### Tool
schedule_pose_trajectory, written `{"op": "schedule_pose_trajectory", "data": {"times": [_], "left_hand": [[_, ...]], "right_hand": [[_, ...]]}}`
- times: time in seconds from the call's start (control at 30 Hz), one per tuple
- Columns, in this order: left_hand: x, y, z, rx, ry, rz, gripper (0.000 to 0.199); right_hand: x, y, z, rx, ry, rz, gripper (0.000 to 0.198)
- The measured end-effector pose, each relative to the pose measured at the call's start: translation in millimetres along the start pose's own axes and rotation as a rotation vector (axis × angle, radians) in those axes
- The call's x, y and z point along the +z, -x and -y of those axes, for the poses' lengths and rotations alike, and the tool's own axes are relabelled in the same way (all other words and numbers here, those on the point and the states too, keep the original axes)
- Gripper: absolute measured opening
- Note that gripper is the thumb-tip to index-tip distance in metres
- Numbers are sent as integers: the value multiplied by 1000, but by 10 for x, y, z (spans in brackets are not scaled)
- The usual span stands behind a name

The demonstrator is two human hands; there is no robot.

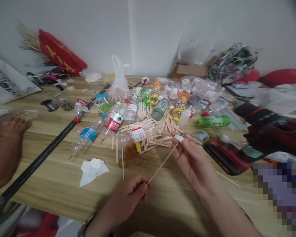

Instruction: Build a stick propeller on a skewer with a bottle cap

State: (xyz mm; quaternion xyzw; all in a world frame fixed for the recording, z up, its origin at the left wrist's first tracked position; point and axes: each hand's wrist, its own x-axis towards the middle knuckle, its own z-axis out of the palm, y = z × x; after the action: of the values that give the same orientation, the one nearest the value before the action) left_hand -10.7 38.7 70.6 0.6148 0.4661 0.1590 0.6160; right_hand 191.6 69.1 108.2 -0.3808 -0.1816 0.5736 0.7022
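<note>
A thin wooden stick [162, 163] slants between my two hands over the front of the table. The fingers of my left hand [134, 191] pinch its lower end. In my right hand [189, 156], the thumb and fingers close on a small white bottle cap [179, 138]. The upper end of the stick meets the cap; whether it goes through is too small to tell. Just beyond my hands lie loose flat craft sticks [160, 140], rubber bands [131, 151] and a clear plastic bottle [138, 134] on its side.
Many plastic bottles [160, 108] crowd the table's middle. A red and black power drill [244, 154] stands at the right. Another person's hand [13, 126] rests at the left, near a long black pole [41, 158]. A crumpled tissue [93, 169] lies in front.
</note>
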Motion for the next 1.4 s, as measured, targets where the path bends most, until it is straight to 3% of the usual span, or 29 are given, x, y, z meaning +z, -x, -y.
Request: {"op": "schedule_pose_trajectory", "data": {"times": [0.27,0.73,1.03,1.27,1.4], "left_hand": [[-52,-47,-33,-7,-62,-5,32],[35,-54,-11,-116,12,64,34],[56,-139,-141,-51,50,13,36],[156,-282,-37,-1,176,-32,43],[150,-278,-32,-53,224,-36,47]], "right_hand": [[-66,91,-240,167,-10,-13,28],[-151,191,-332,227,8,-12,23],[-158,324,-473,328,5,72,28],[-246,377,-581,364,1,139,36],[-264,384,-634,350,39,215,41]]}}
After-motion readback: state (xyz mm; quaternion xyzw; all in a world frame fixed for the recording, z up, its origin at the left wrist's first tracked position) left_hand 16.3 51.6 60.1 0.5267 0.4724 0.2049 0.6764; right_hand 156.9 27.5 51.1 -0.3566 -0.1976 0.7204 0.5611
